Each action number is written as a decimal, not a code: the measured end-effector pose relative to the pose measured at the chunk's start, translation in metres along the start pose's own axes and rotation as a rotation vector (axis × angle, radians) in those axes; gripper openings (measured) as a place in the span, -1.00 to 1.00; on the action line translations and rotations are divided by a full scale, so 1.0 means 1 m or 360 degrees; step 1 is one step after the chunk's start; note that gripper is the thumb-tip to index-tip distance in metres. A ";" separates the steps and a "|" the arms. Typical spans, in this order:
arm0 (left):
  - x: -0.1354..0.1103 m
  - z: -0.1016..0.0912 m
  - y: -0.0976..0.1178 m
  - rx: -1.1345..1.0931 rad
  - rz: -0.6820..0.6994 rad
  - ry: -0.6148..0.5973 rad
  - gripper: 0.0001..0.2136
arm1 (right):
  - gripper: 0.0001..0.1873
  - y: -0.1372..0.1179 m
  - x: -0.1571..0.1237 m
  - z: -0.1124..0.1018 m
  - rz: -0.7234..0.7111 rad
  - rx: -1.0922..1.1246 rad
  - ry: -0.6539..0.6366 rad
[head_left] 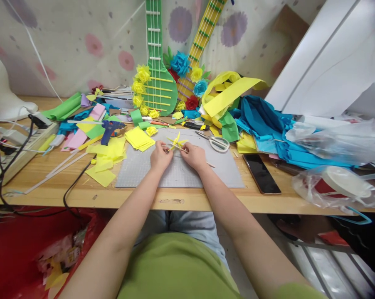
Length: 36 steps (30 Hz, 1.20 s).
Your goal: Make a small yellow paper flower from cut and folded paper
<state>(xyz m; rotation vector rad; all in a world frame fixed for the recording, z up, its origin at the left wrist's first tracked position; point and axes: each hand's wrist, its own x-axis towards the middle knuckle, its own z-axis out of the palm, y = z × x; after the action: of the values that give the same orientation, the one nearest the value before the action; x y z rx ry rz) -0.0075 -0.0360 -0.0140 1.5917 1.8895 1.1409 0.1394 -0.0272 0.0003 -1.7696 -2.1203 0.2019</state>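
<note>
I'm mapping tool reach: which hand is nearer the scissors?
Right: the right hand is just left of the scissors; the left hand is farther left.

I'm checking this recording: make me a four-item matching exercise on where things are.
Things:
1. Phone
2. Scissors
3. Glue gun
4. Pointed yellow paper piece

Places:
A. Between the left hand and right hand
B. On the wooden tabletop, right of the grey mat
C. Among papers left of the mat
D. On the mat, beyond the right hand

Pairs: 1-B, 2-D, 3-C, 4-A
</note>
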 end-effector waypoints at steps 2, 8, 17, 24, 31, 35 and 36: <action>0.002 0.001 -0.003 -0.0139 -0.0037 -0.0001 -0.67 | -0.80 0.000 0.000 -0.001 -0.0014 0.0005 -0.0018; 0.004 0.008 -0.007 -0.0480 -0.0016 -0.0017 -0.67 | -0.80 -0.001 0.000 0.000 -0.0047 -0.0024 -0.0034; 0.000 0.005 0.000 -0.0708 0.0086 -0.0032 -0.73 | -0.82 0.001 -0.001 0.001 -0.0174 -0.0025 0.0030; -0.001 0.005 0.000 -0.0396 0.0158 0.0018 -0.81 | -0.83 -0.001 -0.002 0.000 -0.0255 -0.0017 0.0058; 0.003 0.005 -0.006 -0.0380 0.0225 -0.0111 -0.72 | -0.82 -0.001 -0.002 0.001 -0.0356 -0.0075 0.0085; 0.007 0.005 -0.009 -0.0419 0.0297 -0.0063 -0.74 | -0.82 -0.002 -0.002 0.001 -0.0400 -0.0101 0.0084; 0.008 0.005 -0.010 -0.0446 0.0296 -0.0047 -0.76 | -0.82 -0.003 -0.003 0.001 -0.0400 -0.0104 0.0086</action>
<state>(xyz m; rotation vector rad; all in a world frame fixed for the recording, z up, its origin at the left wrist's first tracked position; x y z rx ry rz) -0.0122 -0.0272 -0.0232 1.6372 1.5084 1.3826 0.1367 -0.0303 -0.0003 -1.5047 -2.3071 0.0175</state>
